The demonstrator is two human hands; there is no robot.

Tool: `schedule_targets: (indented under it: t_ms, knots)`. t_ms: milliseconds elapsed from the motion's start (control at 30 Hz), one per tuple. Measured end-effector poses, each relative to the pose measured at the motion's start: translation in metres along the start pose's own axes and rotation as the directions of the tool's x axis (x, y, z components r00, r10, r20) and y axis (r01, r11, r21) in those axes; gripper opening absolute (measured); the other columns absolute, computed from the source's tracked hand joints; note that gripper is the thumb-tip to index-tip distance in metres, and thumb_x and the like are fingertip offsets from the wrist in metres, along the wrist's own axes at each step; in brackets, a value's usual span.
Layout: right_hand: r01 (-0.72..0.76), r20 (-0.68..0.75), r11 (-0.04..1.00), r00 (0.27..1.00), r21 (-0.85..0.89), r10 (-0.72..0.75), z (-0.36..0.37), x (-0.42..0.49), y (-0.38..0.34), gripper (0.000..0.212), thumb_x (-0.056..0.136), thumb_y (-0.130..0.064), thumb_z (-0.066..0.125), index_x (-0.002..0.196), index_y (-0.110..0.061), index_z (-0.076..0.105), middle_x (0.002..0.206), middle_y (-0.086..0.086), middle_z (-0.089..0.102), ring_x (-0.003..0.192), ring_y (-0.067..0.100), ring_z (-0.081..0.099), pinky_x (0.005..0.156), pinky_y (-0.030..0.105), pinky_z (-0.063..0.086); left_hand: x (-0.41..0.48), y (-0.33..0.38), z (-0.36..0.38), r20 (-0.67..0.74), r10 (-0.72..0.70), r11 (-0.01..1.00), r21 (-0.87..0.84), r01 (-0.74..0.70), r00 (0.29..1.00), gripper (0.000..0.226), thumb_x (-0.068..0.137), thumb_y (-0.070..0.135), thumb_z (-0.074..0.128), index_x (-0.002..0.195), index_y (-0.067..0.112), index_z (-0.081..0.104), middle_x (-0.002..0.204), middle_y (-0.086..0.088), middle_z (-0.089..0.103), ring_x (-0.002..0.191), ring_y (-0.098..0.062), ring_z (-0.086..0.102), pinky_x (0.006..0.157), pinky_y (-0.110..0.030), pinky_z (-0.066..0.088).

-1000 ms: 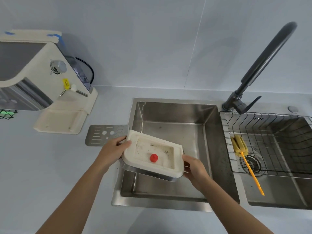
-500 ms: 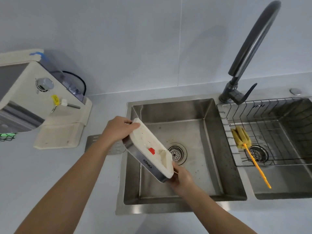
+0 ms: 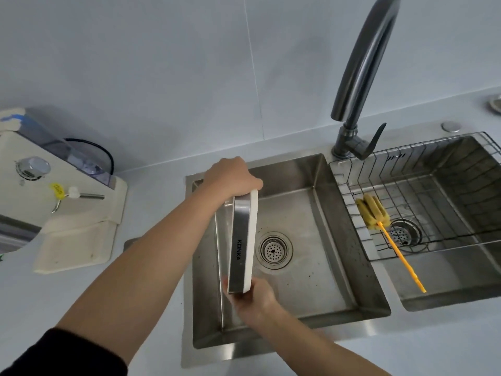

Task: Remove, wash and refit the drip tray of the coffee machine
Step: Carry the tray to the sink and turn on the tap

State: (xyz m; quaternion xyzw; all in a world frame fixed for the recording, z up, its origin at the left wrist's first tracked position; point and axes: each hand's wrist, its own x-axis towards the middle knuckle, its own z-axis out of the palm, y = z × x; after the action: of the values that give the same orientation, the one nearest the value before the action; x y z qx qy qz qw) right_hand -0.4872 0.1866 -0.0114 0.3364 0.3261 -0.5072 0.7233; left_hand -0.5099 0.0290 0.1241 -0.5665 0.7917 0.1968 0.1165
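The drip tray (image 3: pixel 241 240), cream plastic with a steel front marked KONKA, stands on edge over the left sink basin (image 3: pixel 311 256). Its open side faces right, toward the drain (image 3: pixel 274 250). My left hand (image 3: pixel 230 179) grips its top end and my right hand (image 3: pixel 250 297) holds its bottom end. The cream coffee machine (image 3: pixel 54 196) sits on the counter at the left, its tray bay bare.
A dark curved tap (image 3: pixel 360 77) rises behind the divider between the basins. The right basin holds a wire rack (image 3: pixel 406 191) with a yellow sponge brush (image 3: pixel 379 221) on an orange handle. A metal grille plate (image 3: pixel 130 244) lies on the counter, mostly behind my left forearm.
The tray has been tipped from nearly flat to standing on edge over the left basin. My left hand rose to its top end and my right hand dropped under its bottom end.
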Motion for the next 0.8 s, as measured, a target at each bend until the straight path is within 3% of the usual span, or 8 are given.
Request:
schedule_targets:
  t_ms: [167, 333, 567, 800]
  knots:
    - [-0.031, 0.019, 0.997, 0.999, 0.066, 0.029, 0.007, 0.000, 0.013, 0.025, 0.093, 0.002, 0.037, 0.107, 0.007, 0.056, 0.063, 0.022, 0.069, 0.071, 0.035, 0.061, 0.044, 0.034, 0.055, 0.004, 0.007, -0.001, 0.020, 0.009, 0.994, 0.107, -0.011, 1.000, 0.034, 0.075, 0.034, 0.060, 0.057, 0.015, 0.039, 0.061, 0.001, 0.043, 0.054, -0.014, 0.040, 0.049, -0.023, 0.025]
    - [-0.077, 0.024, 0.992, 0.997, 0.099, 0.075, 0.011, -0.004, 0.019, 0.022, 0.096, -0.002, 0.036, 0.096, 0.004, 0.057, 0.086, 0.023, 0.063, 0.077, 0.036, 0.060, 0.043, 0.036, 0.056, 0.007, -0.001, 0.003, 0.040, 0.028, 0.992, 0.122, -0.032, 0.999, 0.039, 0.075, 0.036, 0.060, 0.052, 0.015, 0.035, 0.057, 0.001, 0.039, 0.052, -0.015, 0.038, 0.049, -0.023, 0.023]
    - [-0.056, -0.039, 0.997, 0.998, 0.045, 0.058, 0.004, 0.003, 0.025, 0.029, 0.095, -0.001, 0.036, 0.119, 0.006, 0.052, 0.090, 0.025, 0.063, 0.079, 0.038, 0.060, 0.040, 0.036, 0.054, 0.010, -0.021, 0.012, 0.073, 0.019, 0.996, 0.085, -0.025, 0.997, 0.041, 0.074, 0.036, 0.058, 0.050, 0.015, 0.032, 0.055, 0.000, 0.036, 0.051, -0.015, 0.036, 0.051, -0.022, 0.024]
    - [-0.008, -0.074, 1.000, 0.997, -0.023, 0.006, -0.006, 0.005, 0.026, 0.031, 0.094, -0.001, 0.040, 0.122, 0.002, 0.052, 0.102, 0.025, 0.063, 0.085, 0.039, 0.061, 0.041, 0.036, 0.054, 0.003, -0.034, 0.015, 0.079, 0.057, 0.998, 0.029, -0.059, 0.995, 0.047, 0.077, 0.037, 0.056, 0.048, 0.014, 0.028, 0.050, 0.000, 0.028, 0.048, -0.016, 0.029, 0.052, -0.024, 0.022]
